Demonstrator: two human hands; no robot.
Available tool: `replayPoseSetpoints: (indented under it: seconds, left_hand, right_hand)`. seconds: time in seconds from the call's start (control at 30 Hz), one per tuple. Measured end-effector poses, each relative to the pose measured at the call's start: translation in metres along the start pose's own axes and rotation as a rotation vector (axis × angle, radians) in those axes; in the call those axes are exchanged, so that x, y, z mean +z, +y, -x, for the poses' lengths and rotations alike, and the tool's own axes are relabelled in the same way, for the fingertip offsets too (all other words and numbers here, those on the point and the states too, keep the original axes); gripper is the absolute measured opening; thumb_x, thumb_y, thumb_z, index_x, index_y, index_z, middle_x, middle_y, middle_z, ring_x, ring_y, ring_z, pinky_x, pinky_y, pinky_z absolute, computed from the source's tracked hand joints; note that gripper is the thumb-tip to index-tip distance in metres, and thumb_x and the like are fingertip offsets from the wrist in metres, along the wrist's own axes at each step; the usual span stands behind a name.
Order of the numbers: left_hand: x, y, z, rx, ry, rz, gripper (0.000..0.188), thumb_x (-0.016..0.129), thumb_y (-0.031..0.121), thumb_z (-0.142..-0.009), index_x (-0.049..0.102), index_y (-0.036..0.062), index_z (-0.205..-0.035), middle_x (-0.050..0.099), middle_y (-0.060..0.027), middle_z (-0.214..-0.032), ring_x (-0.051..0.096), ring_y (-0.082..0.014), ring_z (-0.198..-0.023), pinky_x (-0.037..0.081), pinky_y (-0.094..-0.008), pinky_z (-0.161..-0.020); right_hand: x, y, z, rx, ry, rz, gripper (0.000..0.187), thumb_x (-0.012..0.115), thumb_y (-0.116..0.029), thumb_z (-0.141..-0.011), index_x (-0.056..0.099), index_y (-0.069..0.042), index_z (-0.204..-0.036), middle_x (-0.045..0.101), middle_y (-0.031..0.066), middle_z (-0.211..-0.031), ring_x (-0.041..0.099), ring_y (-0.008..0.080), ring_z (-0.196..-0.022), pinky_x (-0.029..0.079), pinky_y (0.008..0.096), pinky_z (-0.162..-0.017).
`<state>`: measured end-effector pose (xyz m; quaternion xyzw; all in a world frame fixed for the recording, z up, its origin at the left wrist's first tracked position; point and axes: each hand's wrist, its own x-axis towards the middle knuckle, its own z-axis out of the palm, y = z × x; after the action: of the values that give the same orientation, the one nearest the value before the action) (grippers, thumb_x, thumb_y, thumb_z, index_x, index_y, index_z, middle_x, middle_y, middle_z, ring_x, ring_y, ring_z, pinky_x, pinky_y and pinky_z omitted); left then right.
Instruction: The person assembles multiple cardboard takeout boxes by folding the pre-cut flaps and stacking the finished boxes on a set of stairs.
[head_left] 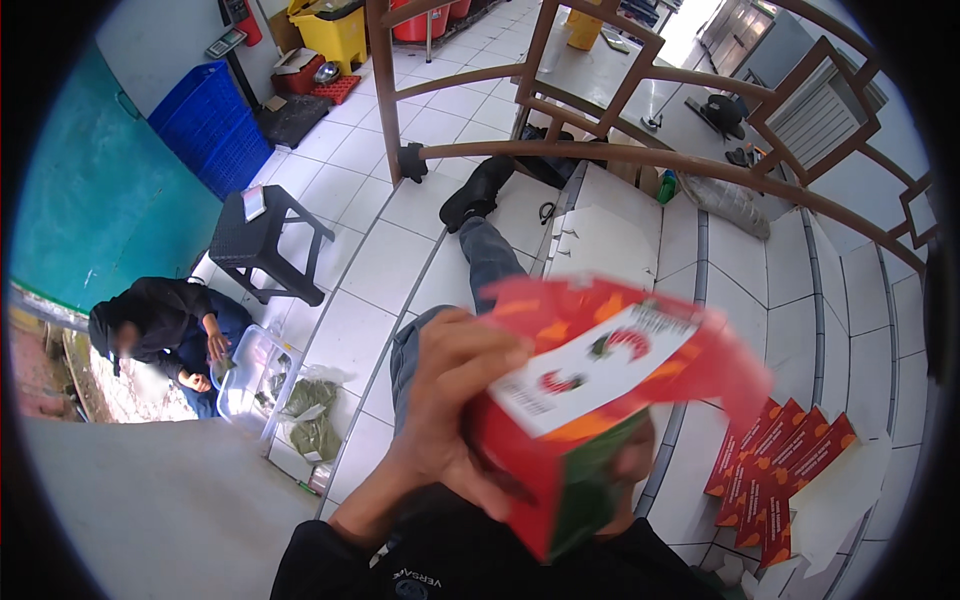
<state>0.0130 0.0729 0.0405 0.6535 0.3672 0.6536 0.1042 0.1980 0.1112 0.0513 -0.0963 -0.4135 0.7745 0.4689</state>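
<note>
A red cardboard box (pixel 520 440) with orange patches, a white printed panel and a green side is held up in front of me, its upper flaps smeared by motion. My left hand (pixel 455 400) grips its left side, thumb low and fingers over the top edge. At the box's right side, partly behind it, my right hand (pixel 637 455) shows only as a blur, and its fingers are mostly hidden. Several red folded cartons (pixel 775 470) lean in a fanned row on the tiles at the lower right, beside an opened white carton (pixel 845 490).
A co-worker (pixel 165 325) crouches at the left by a clear plastic tub (pixel 262 370) and a bag of green stuff (pixel 315 415). Nearby stand a dark stool (pixel 255 235) and blue crates (pixel 210 130). A brown railing (pixel 640 155) crosses ahead; scissors (pixel 546 212) lie on the tiles.
</note>
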Motion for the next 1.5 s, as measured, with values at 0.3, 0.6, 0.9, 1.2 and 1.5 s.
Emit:
replayPoseSetpoints:
  seconds: [0.3,0.6,0.9,1.2,1.5]
  left_hand:
    - [-0.018,-0.044,0.100,-0.741,-0.173,0.638,0.103,0.080,0.050,-0.079,0.025,0.0006,-0.151,0.045,-0.0167,-0.143,0.047,-0.0297,-0.132,0.039,-0.0445,-0.109]
    - [-0.051,0.009,0.026,-0.321,0.368,-0.468,0.054,0.072,0.003,-0.081,0.051,0.0002,-0.131,0.059,-0.0168,-0.126,0.061,-0.0250,-0.112,0.050,-0.0376,-0.094]
    - [-0.008,0.014,0.008,-0.963,-0.348,-0.538,0.067,0.078,0.051,-0.079,0.055,0.0001,-0.116,0.066,-0.0151,-0.085,0.068,-0.0324,-0.076,0.052,-0.0406,-0.069]
    - [0.018,0.016,0.017,-0.930,-0.040,-0.192,0.033,0.067,0.019,-0.090,0.056,-0.0008,-0.114,0.065,-0.0160,-0.102,0.069,-0.0312,-0.078,0.054,-0.0387,-0.063]
    - [0.018,0.016,0.049,-1.135,0.204,0.029,0.014,0.063,0.007,-0.094,0.062,-0.0002,-0.107,0.068,-0.0089,-0.103,0.067,-0.0199,-0.088,0.055,-0.0335,-0.066]
  right_hand:
    - [0.017,-0.007,-0.046,0.055,-0.295,0.328,0.061,0.066,-0.025,-0.093,0.043,0.004,-0.142,0.060,0.0238,-0.131,0.065,0.0311,-0.114,0.040,0.0511,-0.110]
    - [0.015,0.025,-0.038,-0.058,-0.670,1.645,0.054,0.059,0.005,-0.081,0.065,-0.019,-0.129,0.061,0.0069,-0.089,0.063,0.0238,-0.089,0.035,0.0515,-0.113]
    - [-0.006,-0.002,-0.027,-0.079,-0.412,1.242,0.031,0.076,-0.003,-0.080,0.065,-0.002,-0.109,0.066,0.0108,-0.104,0.064,0.0240,-0.090,0.051,0.0337,-0.077]
    - [-0.007,0.036,-0.037,-0.131,0.053,1.295,0.009,0.070,0.002,-0.085,0.066,0.004,-0.093,0.066,0.0114,-0.082,0.067,0.0241,-0.070,0.053,0.0327,-0.065]
    - [0.011,0.038,-0.029,0.147,0.186,0.984,0.007,0.071,-0.001,-0.086,0.065,0.003,-0.086,0.065,0.0085,-0.079,0.067,0.0152,-0.072,0.051,0.0247,-0.064]
